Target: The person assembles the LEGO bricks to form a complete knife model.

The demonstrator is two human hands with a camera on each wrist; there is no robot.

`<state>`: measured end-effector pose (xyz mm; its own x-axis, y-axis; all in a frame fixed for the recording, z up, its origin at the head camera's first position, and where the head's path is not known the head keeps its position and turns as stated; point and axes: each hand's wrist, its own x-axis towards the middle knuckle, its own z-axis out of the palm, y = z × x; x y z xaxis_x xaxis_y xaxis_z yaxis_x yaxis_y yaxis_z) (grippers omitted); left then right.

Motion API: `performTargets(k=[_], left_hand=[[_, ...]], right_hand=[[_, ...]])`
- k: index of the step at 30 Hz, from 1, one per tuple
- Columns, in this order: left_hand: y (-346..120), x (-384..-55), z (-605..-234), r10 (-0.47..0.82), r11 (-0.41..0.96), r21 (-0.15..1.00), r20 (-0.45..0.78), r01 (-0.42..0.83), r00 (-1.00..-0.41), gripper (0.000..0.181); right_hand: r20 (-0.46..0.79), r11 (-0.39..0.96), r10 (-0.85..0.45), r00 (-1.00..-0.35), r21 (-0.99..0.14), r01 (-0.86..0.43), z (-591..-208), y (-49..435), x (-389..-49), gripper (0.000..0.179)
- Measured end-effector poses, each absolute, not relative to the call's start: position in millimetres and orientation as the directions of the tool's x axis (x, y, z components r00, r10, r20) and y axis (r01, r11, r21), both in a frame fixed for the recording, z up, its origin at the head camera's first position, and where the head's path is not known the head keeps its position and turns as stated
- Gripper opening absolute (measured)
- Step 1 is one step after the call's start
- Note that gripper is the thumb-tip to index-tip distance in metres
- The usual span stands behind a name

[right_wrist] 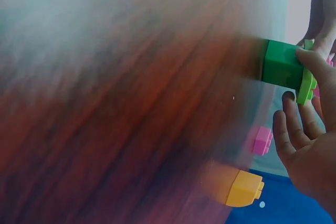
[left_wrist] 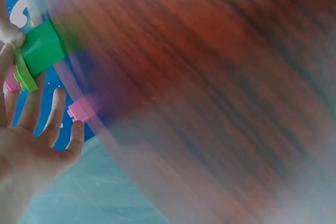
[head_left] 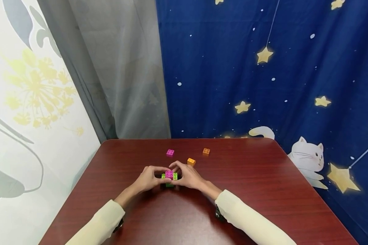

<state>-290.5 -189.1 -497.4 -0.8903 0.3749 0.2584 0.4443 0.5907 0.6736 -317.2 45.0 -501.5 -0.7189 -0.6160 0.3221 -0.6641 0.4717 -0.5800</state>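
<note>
In the head view a pink toy brick (head_left: 169,174) sits on top of a lime-green piece (head_left: 175,176), with a green block (right_wrist: 281,64) underneath on the table. My left hand (head_left: 148,177) pinches the pink brick between thumb and index finger from the left. From the right, my right hand (head_left: 188,177) does the same, and the two thumbs come together at the front. The other fingers of both hands spread away from the stack in the wrist views. Fingers partly cover the pink brick there.
Beyond the hands on the dark red wooden table (head_left: 239,177) lie a loose pink brick (head_left: 170,152), an orange brick (head_left: 206,151) and a yellow-orange brick (head_left: 191,162), the last just behind the right hand. Blue and grey curtains hang behind the table's far edge.
</note>
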Motion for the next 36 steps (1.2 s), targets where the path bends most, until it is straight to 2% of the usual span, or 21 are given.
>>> performTargets(k=[16,29,36], left_hand=[[-188.9,-288.6,-494.4,0.345,0.639,0.65,0.235,0.411,-0.909,0.036],[-187.1,-289.2,-494.0,0.329,0.66,0.655,0.186,0.367,-0.926,0.035],[-186.1,-288.0,-492.9,0.318,0.689,0.643,0.146,0.334,-0.937,0.039]], right_hand=[[0.338,0.426,-0.644,-0.687,-0.588,-0.688,-489.8,82.6,-331.7,0.055],[0.38,0.531,-0.48,-0.791,-0.592,-0.606,-474.8,128.0,-368.8,0.042],[0.385,0.565,-0.439,-0.812,-0.584,-0.583,-482.3,147.3,-382.1,0.04]])
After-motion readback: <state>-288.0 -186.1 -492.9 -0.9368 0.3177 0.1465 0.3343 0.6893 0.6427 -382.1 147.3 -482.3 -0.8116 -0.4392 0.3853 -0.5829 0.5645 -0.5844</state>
